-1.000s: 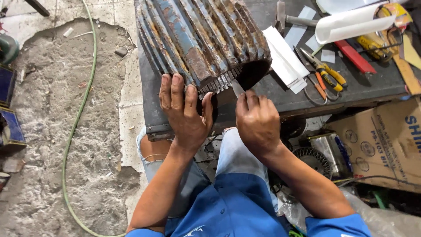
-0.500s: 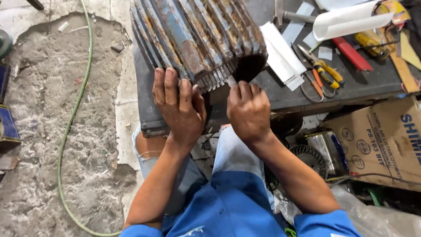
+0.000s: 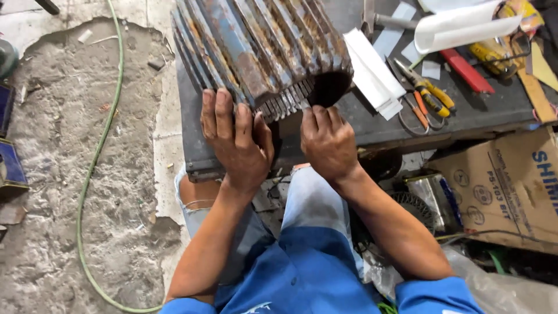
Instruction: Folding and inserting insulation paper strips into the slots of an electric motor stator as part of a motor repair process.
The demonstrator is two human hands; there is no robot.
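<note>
A big finned motor housing [image 3: 261,46], rusty with worn blue paint, lies on a dark metal bench [image 3: 378,125], its open end facing me. My left hand [image 3: 235,142] lies flat over the lower front fins, fingers stretched along them, bracing the housing. At the rim of the dark opening my right hand [image 3: 328,142] has its fingers curled and pressed together. Whatever they pinch is hidden behind the knuckles.
Folded white paper strips [image 3: 372,72], orange scissors [image 3: 415,110], yellow-handled pliers [image 3: 430,93], a red tool [image 3: 465,70] and a white roll [image 3: 465,26] lie on the bench to the right. A cardboard box [image 3: 511,186] stands below right. A green hose [image 3: 96,168] curves over the broken concrete floor.
A thin white strip showed above my right fingers a second ago; it is now out of sight as that hand closed in on the opening. My left hand stayed on the fins.
</note>
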